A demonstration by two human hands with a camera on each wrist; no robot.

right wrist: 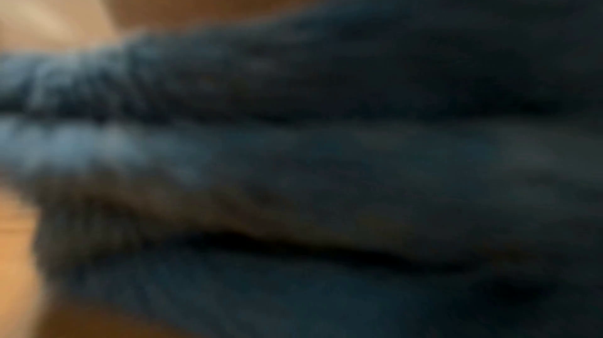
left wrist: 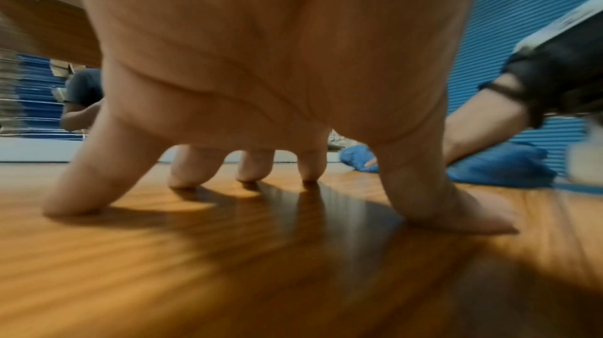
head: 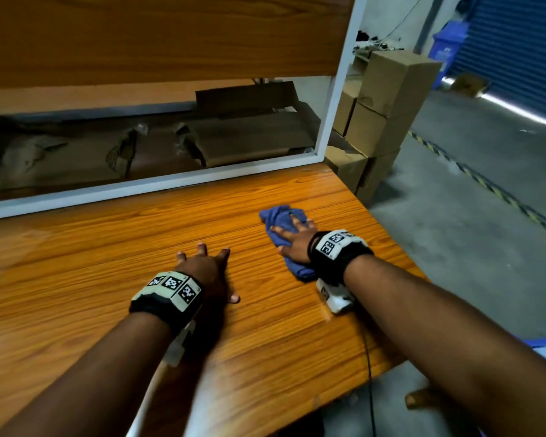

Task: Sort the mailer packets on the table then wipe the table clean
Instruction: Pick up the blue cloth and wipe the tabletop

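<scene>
The cloth [head: 284, 234], blue and bunched, lies on the table [head: 108, 247] at about 2 o'clock from the left hand [head: 207, 272], near it but apart. The right hand [head: 293, 241] lies flat on top of the cloth with fingers spread and straight, pressing it down; cloth shows ahead of the fingertips and behind the wrist. The left hand stands on the bare wood on its spread fingertips [left wrist: 81, 204], palm raised, holding nothing. The right wrist view shows only blurred dark blue cloth [right wrist: 293, 150] up close.

The table is orange-brown wood grain with a glossy sheen. At 12 o'clock a white frame [head: 171, 181] borders its far edge, with flattened cardboard [head: 249, 137] behind. At 1 o'clock, off the table, stand stacked boxes [head: 388, 99], with a blue shutter [head: 517, 42] farther right over a grey floor [head: 470, 200].
</scene>
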